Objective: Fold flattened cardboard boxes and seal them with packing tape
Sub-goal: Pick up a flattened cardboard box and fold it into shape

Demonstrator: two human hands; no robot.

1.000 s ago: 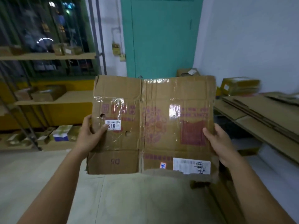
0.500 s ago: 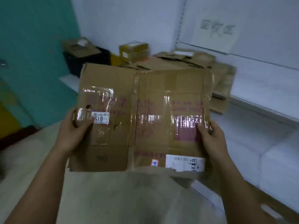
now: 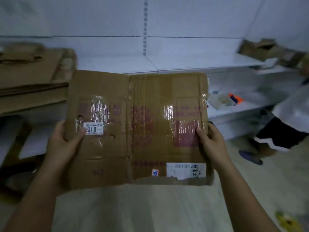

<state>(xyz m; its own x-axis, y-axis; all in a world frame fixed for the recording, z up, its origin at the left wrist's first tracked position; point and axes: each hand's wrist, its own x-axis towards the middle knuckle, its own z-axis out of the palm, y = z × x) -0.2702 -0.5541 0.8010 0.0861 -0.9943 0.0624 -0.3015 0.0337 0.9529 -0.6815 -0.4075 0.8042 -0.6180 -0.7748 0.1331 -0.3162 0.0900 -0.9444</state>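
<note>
Left grip (image 3: 63,144), right grip (image 3: 212,142), pinching flattened box (image 3: 147,101)

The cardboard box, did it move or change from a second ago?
The person turned rightwards carrying the flattened box: the teal door behind it is gone, and white shelves and a stack of flat cardboard now show. Nothing was let go. The left hand and right hand still grip its side edges; it stays flat.

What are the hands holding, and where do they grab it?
A flattened brown cardboard box. The left hand grips its left edge, the right hand its right edge, thumbs in front.
</note>
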